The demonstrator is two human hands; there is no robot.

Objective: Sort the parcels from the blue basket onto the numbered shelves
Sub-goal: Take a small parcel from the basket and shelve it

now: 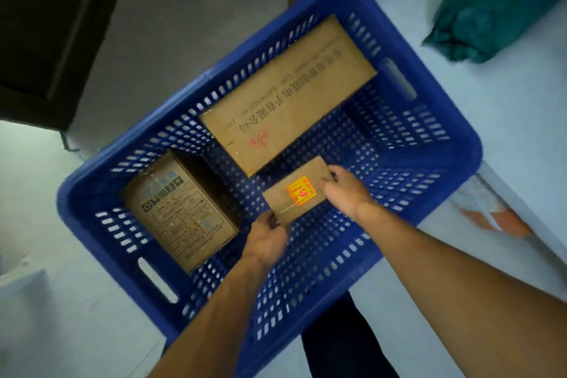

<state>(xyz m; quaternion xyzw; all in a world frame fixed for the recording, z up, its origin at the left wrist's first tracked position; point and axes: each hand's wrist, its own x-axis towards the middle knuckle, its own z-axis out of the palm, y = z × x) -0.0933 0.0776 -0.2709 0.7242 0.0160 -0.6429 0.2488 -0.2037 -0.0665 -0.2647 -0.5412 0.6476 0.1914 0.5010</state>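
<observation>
A blue perforated basket fills the middle of the head view. Inside it, a small brown parcel with an orange-red sticker is held at both ends: my left hand grips its near-left corner and my right hand grips its right end. A long flat cardboard box with printed characters lies toward the far side of the basket. A squarer cardboard box covered in black printed labels sits at the basket's left end.
A white surface lies to the right, with a teal plastic mailer bag on it. Another parcel with orange markings shows below that surface's edge. A dark panel stands at the upper left.
</observation>
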